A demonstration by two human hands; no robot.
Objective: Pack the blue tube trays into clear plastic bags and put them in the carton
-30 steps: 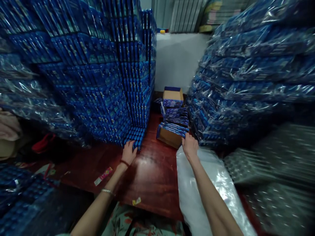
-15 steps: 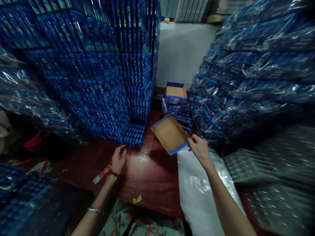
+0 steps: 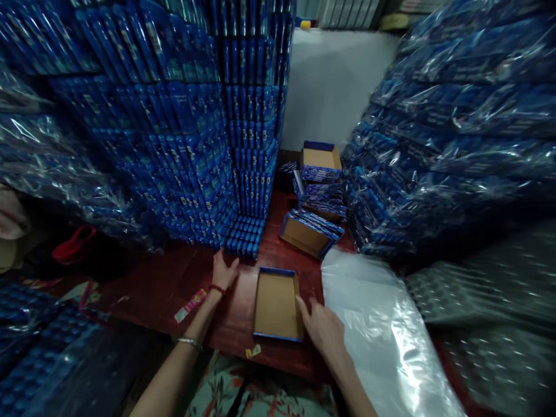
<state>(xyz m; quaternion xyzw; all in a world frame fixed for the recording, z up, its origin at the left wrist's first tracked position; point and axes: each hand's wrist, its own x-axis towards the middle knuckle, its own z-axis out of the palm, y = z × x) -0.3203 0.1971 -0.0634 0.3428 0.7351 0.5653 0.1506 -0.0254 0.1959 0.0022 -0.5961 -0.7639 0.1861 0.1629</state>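
A shallow cardboard box (image 3: 277, 304), brown inside with blue edges, lies face up on the dark red table (image 3: 234, 313). My right hand (image 3: 324, 327) is at its right wall, thumb over the rim and the other fingers outside, partly hidden. Just in front of the low row of blue packaged items (image 3: 245, 234), my left hand (image 3: 225, 271) reaches forward with thumb and fingers apart. Nothing shows in it, though its fingertips are close to the packs. What the packs contain cannot be made out.
Tall stacks of blue packs (image 3: 174, 116) rise at left; plastic-wrapped stacks (image 3: 456, 127) stand at right. Nested open boxes (image 3: 310, 231) lie behind the single box, with more boxes (image 3: 321, 162) piled further back. Clear plastic sheeting (image 3: 373, 313) covers the right side.
My right hand has brought the tilted box from the nested boxes down and left, flat onto the table before me. My left hand has shifted slightly right. The view has moved slightly.
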